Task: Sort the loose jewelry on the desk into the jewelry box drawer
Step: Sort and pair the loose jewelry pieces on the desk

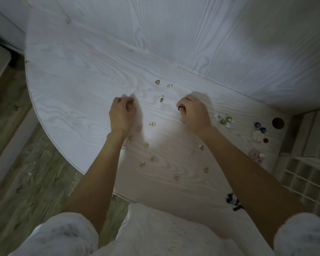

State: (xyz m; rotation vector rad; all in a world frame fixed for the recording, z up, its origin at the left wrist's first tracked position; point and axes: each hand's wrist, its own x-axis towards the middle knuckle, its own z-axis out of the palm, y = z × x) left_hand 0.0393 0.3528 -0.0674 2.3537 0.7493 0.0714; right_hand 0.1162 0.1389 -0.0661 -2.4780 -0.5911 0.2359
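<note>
Pinching small pieces: left hand (122,114) fingers curled on a tiny gold charm, right hand (193,113) gripped a dark ring (180,108). Gold charms (153,124) lay scattered on worktop (81,93); compartment drawer (307,183) far right. Risk: piece slips mid-carry, rolls off edge.

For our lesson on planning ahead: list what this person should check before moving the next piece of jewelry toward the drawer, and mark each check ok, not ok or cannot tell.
1. Left hand has a piece pinched: cannot tell; its fingers are curled at the desk, and what they hold is hidden.
2. Right hand free to pick: cannot tell; fingers curled, a dark ring shows at them.
3. Drawer compartments within view and open: ok, at the right edge.
4. Loose gold pieces remain on the desk: ok, many lie scattered.
5. Coloured pieces kept apart from the gold ones: ok, grouped at the right.
</note>
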